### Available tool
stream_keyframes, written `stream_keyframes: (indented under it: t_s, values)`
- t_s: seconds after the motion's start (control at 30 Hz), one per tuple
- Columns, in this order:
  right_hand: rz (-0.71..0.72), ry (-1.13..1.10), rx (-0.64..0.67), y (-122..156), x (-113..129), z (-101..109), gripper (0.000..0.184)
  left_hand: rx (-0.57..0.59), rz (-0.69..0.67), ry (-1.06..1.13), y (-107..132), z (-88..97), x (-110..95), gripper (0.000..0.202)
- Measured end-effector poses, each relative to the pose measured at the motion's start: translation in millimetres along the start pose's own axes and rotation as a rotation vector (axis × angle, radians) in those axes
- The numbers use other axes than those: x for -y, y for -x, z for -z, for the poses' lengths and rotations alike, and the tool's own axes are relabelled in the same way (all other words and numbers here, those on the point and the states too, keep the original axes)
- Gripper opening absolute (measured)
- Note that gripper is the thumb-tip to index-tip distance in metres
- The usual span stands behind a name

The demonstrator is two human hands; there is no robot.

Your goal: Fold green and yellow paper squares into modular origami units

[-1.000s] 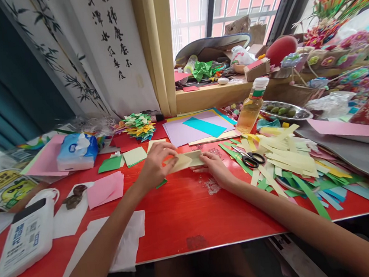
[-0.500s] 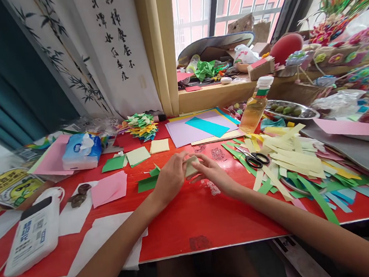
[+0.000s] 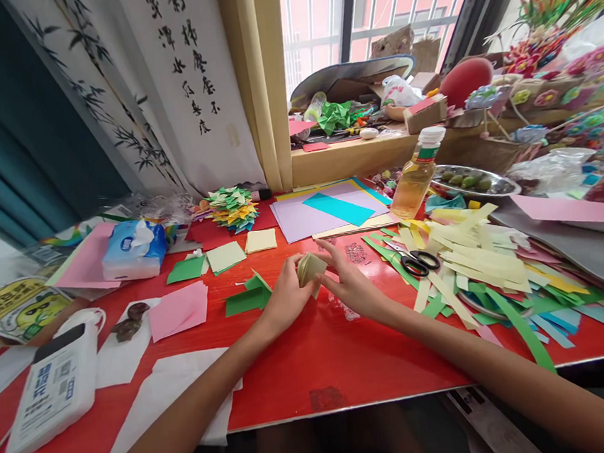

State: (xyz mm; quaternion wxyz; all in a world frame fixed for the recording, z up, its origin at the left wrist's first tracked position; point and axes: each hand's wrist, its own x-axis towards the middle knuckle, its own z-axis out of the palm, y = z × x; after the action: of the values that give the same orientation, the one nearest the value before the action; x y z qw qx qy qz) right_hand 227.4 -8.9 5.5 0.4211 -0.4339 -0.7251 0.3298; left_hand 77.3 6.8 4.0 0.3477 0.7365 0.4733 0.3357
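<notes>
Both my hands meet over the middle of the red table (image 3: 315, 360). A small folded piece of pale yellow paper (image 3: 309, 268) is pinched between them. My left hand (image 3: 286, 296) grips its left side with curled fingers. My right hand (image 3: 351, 284) holds its right side, index finger raised along the top edge. A folded green paper piece (image 3: 247, 297) lies just left of my left hand. Black-handled scissors (image 3: 415, 260) lie to the right of my right hand.
A heap of yellow, green and blue paper strips (image 3: 487, 265) fills the right side. Purple and teal sheets (image 3: 327, 213), a bottle of amber liquid (image 3: 417, 172) and a folded-paper pile (image 3: 232, 208) sit behind. A tissue pack (image 3: 134, 248), pink paper (image 3: 178, 309) and a wipes pack (image 3: 50, 386) lie left.
The yellow paper went from a long flat strip to a small compact fold. My hands drew together around it and lifted it slightly off the table.
</notes>
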Motion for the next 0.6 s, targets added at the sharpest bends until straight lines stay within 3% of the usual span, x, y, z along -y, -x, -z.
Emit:
stream_keyframes:
  t_s: [0.17, 0.3, 0.37, 0.5, 0.6]
  values:
    - [0.083, -0.014, 0.059, 2.6, -1.3, -5.9, 0.052, 0.129, 0.027, -0.008, -3.5, 14.0, -2.6, 0.037]
    - [0.053, 0.039, 0.011, 1.6, -7.3, -8.7, 0.054, 0.337, 0.036, -0.134, -6.7, 53.6, -14.7, 0.055]
    - [0.013, 0.051, 0.01, 0.6, -11.8, -10.0, 0.056, 0.415, 0.004, -0.127, -6.4, 78.6, -22.3, 0.042]
    - [-0.041, 0.085, 0.035, 0.1, -18.9, -13.8, 0.057, 0.286, -0.061, -0.199, -5.9, 118.0, -22.7, 0.035]
    - [-0.06, 0.105, 0.047, 0.8, -20.1, -15.9, 0.056, 0.372, -0.081, -0.402, -10.9, 129.7, -4.7, 0.044]
